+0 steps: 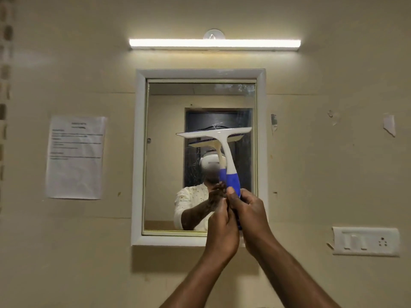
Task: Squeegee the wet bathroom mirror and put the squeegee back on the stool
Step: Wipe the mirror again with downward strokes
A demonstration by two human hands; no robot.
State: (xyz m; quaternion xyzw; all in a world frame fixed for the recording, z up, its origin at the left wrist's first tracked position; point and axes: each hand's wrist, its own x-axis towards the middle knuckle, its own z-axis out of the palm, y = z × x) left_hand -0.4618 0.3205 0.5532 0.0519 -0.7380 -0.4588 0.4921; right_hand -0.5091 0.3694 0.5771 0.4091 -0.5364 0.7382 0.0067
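A white squeegee [224,143] with a blue grip stands upright in front of the mirror [164,152], its blade across the right half at mid-height. My right hand [249,210] grips the blue handle, thumb up along it. My left hand [222,227] wraps round the handle's lower end beside the right. The white-framed mirror hangs on the wall; water streaks show on its right side and top right corner. The stool is out of view.
A lit tube light [213,43] runs above the mirror. A printed paper sheet [75,157] is taped to the wall at left. A white switch plate [365,241] sits low on the right wall. Torn sticker scraps [389,124] mark the right wall.
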